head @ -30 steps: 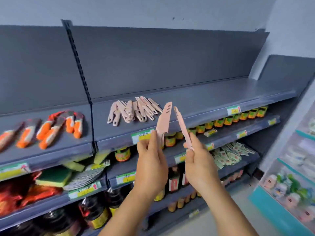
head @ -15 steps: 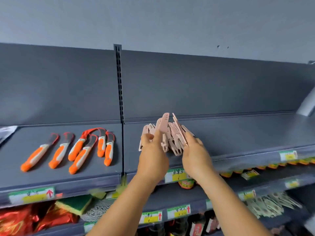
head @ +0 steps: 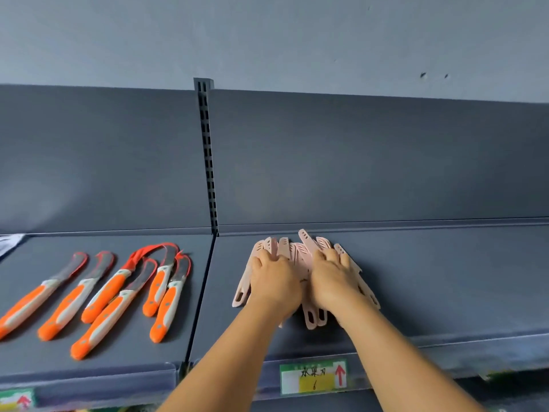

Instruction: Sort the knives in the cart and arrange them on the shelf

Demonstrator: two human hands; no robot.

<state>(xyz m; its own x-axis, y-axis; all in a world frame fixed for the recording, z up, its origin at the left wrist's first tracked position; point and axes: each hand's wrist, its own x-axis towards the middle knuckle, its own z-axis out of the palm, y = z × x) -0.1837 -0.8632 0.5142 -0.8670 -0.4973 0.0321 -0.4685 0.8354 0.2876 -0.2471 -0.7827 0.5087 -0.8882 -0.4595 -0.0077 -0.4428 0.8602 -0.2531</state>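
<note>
Grey metal shelving (head: 430, 281) fills the head view, its back panel rising behind both hands and a slotted upright (head: 208, 162) dividing two bays. On the bay ahead, the left hand (head: 276, 281) and the right hand (head: 332, 278) lie palm-down on a fanned pile of pink knives (head: 300, 251), fingers curled over the sheathed blades; whether either pinches one single knife I cannot tell. The handles poke out beneath the wrists toward the shelf's front lip. To do this step well, I would press lightly, spread the pile sideways into a single row and keep the handles pointing forward, like the orange-handled knives (head: 113, 295) well off to the left of the left hand. Bare shelf stretches to the right of the right hand, so fan that way; the upright sits closer on the left. A price label (head: 313, 376) hangs on the lip below the forearms.
</note>
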